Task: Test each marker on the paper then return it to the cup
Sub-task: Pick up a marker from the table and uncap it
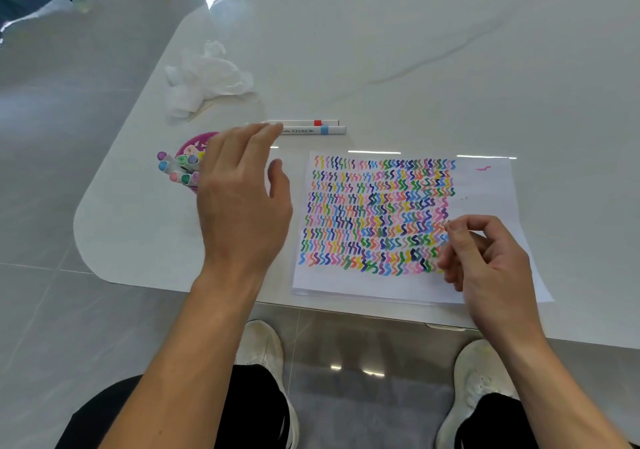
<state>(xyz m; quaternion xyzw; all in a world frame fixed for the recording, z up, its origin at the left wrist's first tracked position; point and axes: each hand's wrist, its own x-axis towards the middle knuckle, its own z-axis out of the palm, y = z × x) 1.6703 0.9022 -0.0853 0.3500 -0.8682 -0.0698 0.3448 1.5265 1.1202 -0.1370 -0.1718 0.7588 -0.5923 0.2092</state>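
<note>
Here, left hand (pixel 239 202) spread open above the white marble-look worktop (pixel 415 67), palm down, fingers loosely fanned and thumb held apart, gripping nothing; hovering over the right side of the round pink plastic cup (pixel 194 143) and hiding part of its rim. Inside the cup, a cluster of white-barrelled markers with coloured caps (pixel 178 168), leaning toward the left. Index fingertip of that hand near, perhaps just touching, the end of two white markers lying side by side (pixel 311 127) on the worktop beyond the cup, one with a red band, the other with a blue band; contact not clear enough to tell. Right hand (pixel 485 258) curled over the right part of the white sheet of paper (pixel 485 178), fingers bent inward with thumb and forefinger pinched together; whether anything sits in that pinch, impossible to tell. Paper lying flat near the front edge of the worktop, covered with rows of small multicoloured zigzag strokes, plus one lone pink mark near its upper right corner. Crumpled white tissue (pixel 204 77) farther back, well apart from the cup. Below the worktop edge, two white sneakers (pixel 481 379) on the grey tiled floor.
</note>
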